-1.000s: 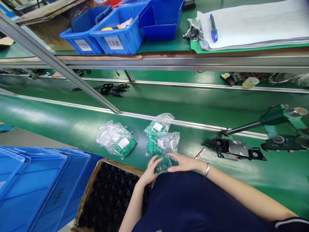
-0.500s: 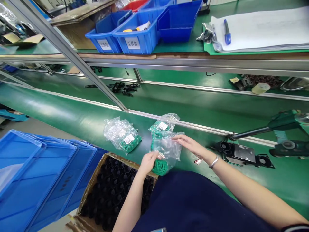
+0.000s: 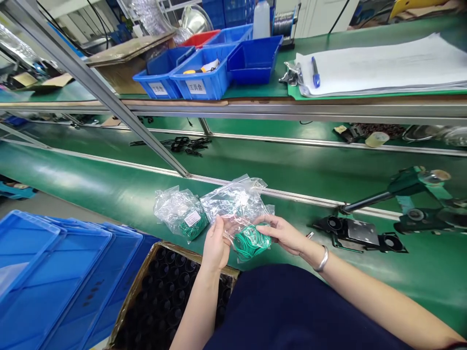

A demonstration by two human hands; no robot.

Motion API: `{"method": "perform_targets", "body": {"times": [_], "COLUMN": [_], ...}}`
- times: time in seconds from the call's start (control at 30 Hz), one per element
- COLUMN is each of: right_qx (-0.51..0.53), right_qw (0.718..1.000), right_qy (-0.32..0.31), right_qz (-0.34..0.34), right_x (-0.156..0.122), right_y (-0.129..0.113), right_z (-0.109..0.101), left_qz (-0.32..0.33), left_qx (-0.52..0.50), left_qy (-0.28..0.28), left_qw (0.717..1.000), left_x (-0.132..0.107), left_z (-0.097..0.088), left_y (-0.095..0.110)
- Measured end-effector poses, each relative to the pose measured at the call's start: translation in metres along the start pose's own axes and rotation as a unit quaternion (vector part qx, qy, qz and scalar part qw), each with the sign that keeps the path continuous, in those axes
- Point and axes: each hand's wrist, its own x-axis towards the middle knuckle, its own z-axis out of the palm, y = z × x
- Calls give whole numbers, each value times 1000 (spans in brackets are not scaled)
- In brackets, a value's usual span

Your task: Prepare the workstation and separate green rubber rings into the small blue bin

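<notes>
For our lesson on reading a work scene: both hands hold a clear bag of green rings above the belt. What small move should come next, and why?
Probably slide the left hand and right hand up the clear bag to its upper edge: the green rings sit bunched at the bottom, and both hands grip low beside them.

A far blue bin [image 3: 215,82] bears a white label [image 3: 196,87] reading 工具盒. The sticker [image 3: 192,218] on the bag [image 3: 175,206] lying left is too small to read.
</notes>
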Motion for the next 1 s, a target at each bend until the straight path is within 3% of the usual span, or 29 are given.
{"method": "perform_targets", "body": {"times": [0.17, 0.33, 0.67, 1.0], "right_qx": [95, 44, 35, 178], "right_qw": [993, 992, 996, 975], "right_qy": [72, 76, 30, 124], "right_qz": [-1, -92, -75, -47], "right_x": [-1, -1, -3, -1], "right_y": [-8, -14, -14, -16], "right_z": [-1, -2, -2, -12], "left_qz": [10, 22, 67, -1], "left_qx": [15, 75, 175, 157], "left_qy": [-46, -98, -20, 17], "left_qw": [999, 992, 982, 987], "left_x": [-7, -17, -7, -3], "left_z": [-6, -10, -12, -4], "left_y": [-8, -20, -28, -28]}}
